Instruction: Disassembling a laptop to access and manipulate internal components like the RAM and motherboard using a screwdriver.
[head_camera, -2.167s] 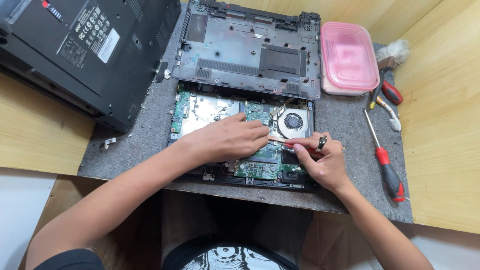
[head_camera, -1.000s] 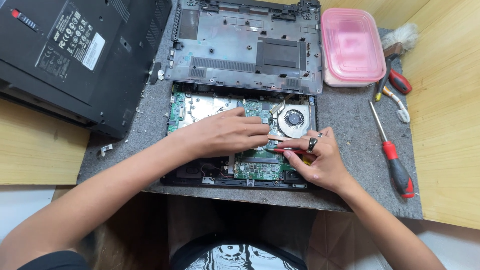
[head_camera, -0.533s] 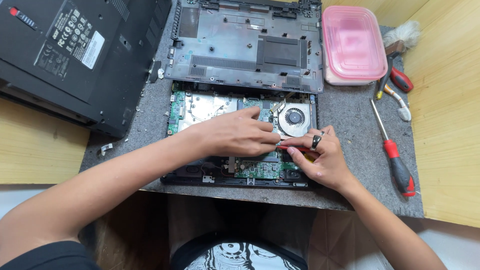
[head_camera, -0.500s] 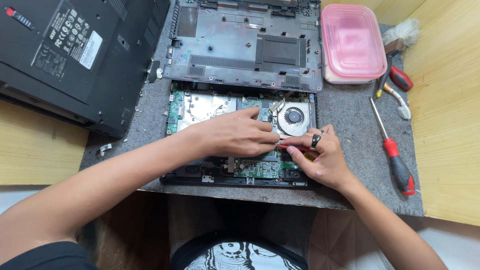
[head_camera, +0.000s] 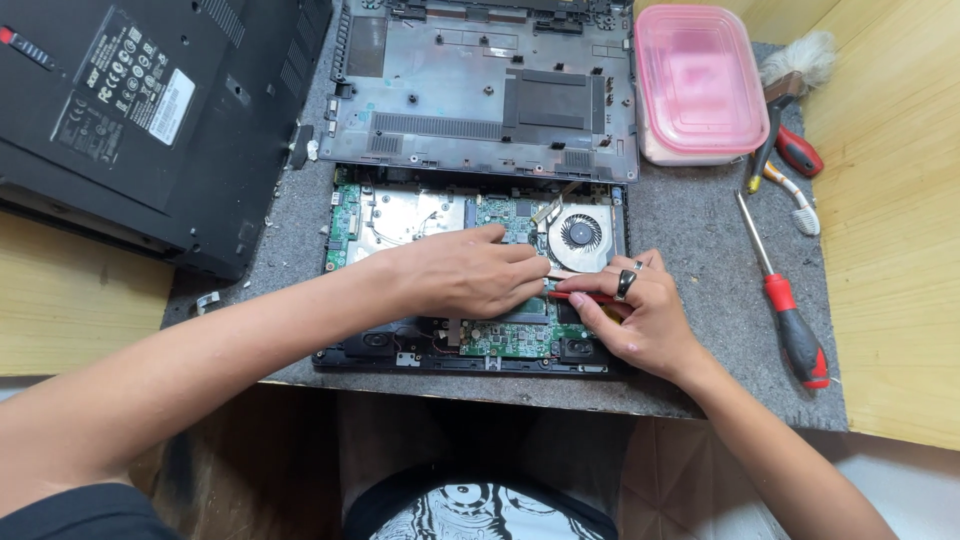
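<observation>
On the grey-matted desk (head_camera: 700, 230), the left hand (head_camera: 465, 272) is pressing flat, fingers together, on an opened laptop's motherboard (head_camera: 480, 270), while the right hand (head_camera: 640, 320) is pinching a small red-handled tool (head_camera: 583, 296) beside the fan (head_camera: 580, 232). The board is likely stiff but fragile, best gripped by its edges.

A closed black laptop (head_camera: 150, 120) lies bottom-up at top left, bearing a black rectangular rating label (head_camera: 120, 80) with white print, a small white rectangular sticker (head_camera: 172, 105) beside it, and a tiny red sticker (head_camera: 8, 35) near its left edge
</observation>
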